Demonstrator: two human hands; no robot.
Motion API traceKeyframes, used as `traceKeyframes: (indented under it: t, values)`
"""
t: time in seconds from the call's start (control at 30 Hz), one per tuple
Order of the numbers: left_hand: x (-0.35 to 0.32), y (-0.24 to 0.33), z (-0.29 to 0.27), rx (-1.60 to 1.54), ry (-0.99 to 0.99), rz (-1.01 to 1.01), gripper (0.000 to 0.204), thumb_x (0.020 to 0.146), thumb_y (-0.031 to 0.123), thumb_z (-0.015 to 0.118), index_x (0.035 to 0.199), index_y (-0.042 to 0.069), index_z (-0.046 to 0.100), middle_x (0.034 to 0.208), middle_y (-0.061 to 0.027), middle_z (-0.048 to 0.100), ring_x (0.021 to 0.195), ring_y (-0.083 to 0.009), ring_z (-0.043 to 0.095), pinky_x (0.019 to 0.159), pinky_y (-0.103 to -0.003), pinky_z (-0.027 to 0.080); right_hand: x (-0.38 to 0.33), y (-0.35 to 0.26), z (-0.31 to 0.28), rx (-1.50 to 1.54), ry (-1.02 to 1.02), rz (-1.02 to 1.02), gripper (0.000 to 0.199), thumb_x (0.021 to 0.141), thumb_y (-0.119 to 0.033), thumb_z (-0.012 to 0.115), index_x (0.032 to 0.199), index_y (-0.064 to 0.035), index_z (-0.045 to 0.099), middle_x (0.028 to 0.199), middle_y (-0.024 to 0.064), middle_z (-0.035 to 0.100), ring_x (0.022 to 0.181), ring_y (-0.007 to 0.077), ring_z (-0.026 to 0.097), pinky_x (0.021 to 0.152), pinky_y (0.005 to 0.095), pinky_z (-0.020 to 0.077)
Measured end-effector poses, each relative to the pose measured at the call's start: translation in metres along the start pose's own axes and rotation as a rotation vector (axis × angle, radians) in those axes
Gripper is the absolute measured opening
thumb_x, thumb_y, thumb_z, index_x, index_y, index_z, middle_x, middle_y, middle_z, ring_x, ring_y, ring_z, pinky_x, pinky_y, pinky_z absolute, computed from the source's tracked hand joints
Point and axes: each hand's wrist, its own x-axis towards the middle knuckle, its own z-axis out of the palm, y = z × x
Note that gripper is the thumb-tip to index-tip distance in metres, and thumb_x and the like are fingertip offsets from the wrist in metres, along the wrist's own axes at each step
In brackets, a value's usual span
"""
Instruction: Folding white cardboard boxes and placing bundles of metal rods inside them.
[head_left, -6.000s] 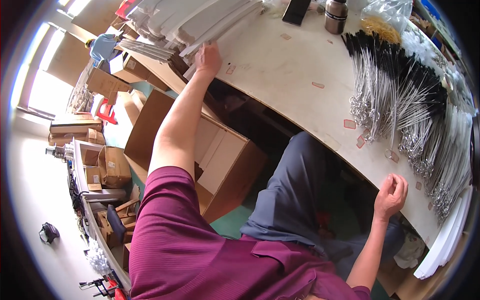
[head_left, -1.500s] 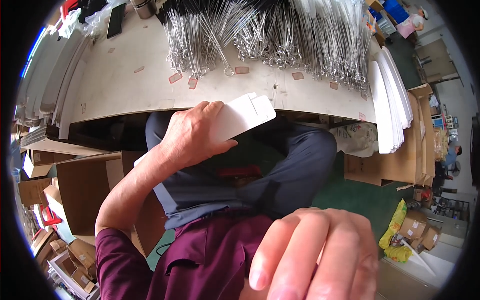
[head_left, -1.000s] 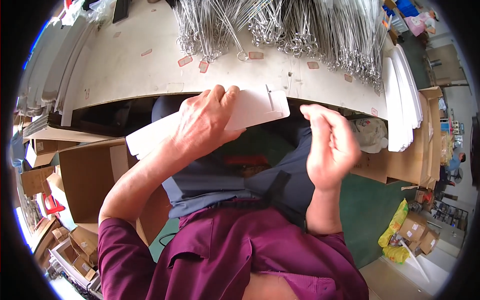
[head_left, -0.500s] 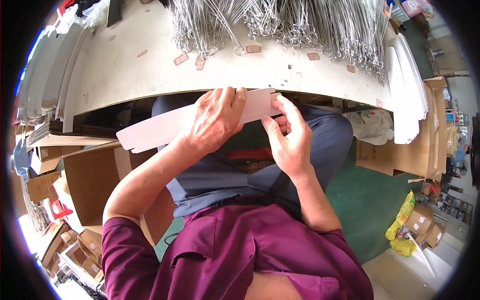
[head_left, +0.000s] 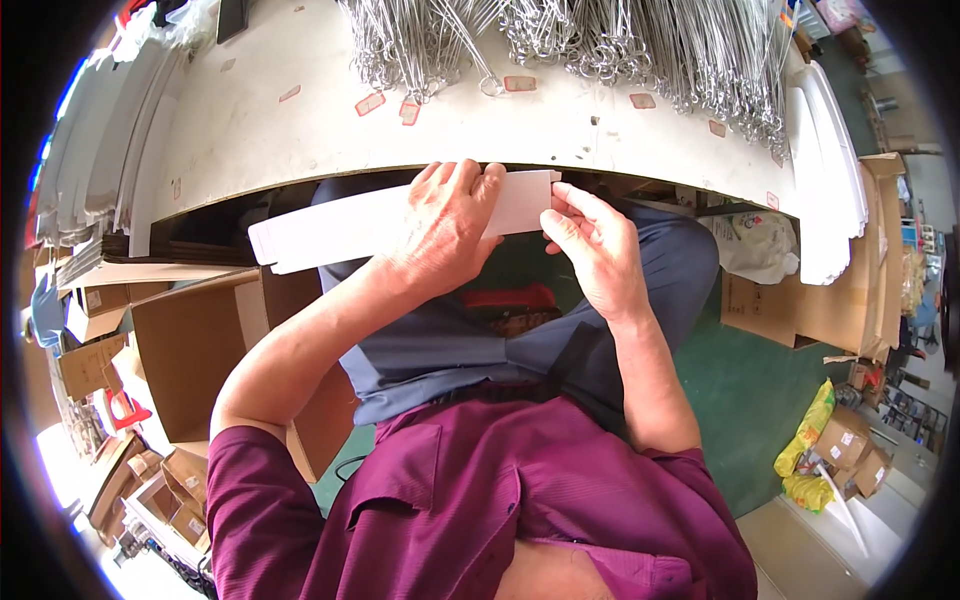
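A long, narrow white carton (head_left: 340,225) lies crosswise over my lap, just in front of the table edge. My left hand (head_left: 447,220) is closed around it right of its middle, the fingers over the far edge and the thumb near the right part. My right hand (head_left: 598,245) is at the carton's right end, thumb and bent fingers closed at the end flap. The carton's left end has small flaps sticking out. Its inside and underside are hidden from me.
Many metal skewers with ring ends (head_left: 600,50) lie along the far side of the white table (head_left: 330,130). Stacks of flat white cartons stand at its left (head_left: 100,140) and right (head_left: 825,180). An open cardboard box (head_left: 195,350) is by my left leg; a white bag (head_left: 750,248) is at right.
The carton has levelled slightly and its right end flap now stands more folded in. My right hand has shifted a little right, its fingers bent closer at the end. My left hand keeps its grip.
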Motion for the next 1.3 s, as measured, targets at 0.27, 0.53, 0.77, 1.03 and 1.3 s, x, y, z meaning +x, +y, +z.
traceKeyframes:
  t: [0.27,0.53,0.77,1.03,1.3]
  values:
    - [-0.001,-0.004,0.009,0.041,0.024,0.081,0.07,0.066,0.015,0.085,0.127,-0.002,0.057,0.11,-0.0151,0.061,0.103,-0.0328,0.062,0.093,-0.043,0.05,0.006,-0.007,-0.008,0.041,-0.083,0.13,0.038,0.098,-0.021,0.07,0.122,0.0075,0.064,0.104,0.0128,0.072,0.079,0.014,0.069,0.065,0.0261,0.057]
    - [-0.007,-0.005,0.015,0.071,-0.009,0.142,0.072,0.065,0.014,0.085,0.128,-0.004,0.056,0.111,-0.0155,0.061,0.105,-0.032,0.062,0.093,-0.043,0.05,0.015,-0.006,-0.019,0.075,-0.2,0.337,0.042,0.099,-0.029,0.066,0.12,0.0074,0.062,0.102,0.0128,0.07,0.072,0.0168,0.07,0.055,0.0257,0.0563]
    - [-0.007,-0.005,0.017,-0.031,-0.015,0.166,0.063,0.069,0.018,0.083,0.123,-0.004,0.06,0.108,-0.0152,0.063,0.098,-0.0316,0.065,0.089,-0.043,0.052,0.014,-0.011,-0.033,0.287,-0.262,0.521,0.042,0.098,-0.033,0.067,0.116,0.0052,0.063,0.1,0.0151,0.071,0.055,0.0134,0.065,0.046,0.0228,0.0513]
    - [0.016,0.004,0.009,-0.124,-0.009,0.12,0.056,0.073,0.018,0.081,0.121,-0.003,0.06,0.106,-0.0159,0.065,0.097,-0.0342,0.066,0.087,-0.043,0.053,0.013,-0.034,-0.024,-1.183,-0.104,-0.713,0.066,0.075,-0.023,0.085,0.13,0.0022,0.059,0.126,0.0179,0.064,0.121,0.0337,0.058,0.105,0.0433,0.0459]
    - [0.025,0.009,0.01,-0.182,-0.069,0.06,0.054,0.077,0.024,0.081,0.12,-0.001,0.06,0.107,-0.0164,0.065,0.103,-0.0362,0.065,0.09,-0.045,0.053,0.029,-0.021,-0.035,-1.155,-0.312,-0.62,0.062,0.08,-0.018,0.08,0.134,0.001,0.056,0.132,0.0183,0.061,0.122,0.0357,0.058,0.109,0.0442,0.0451]
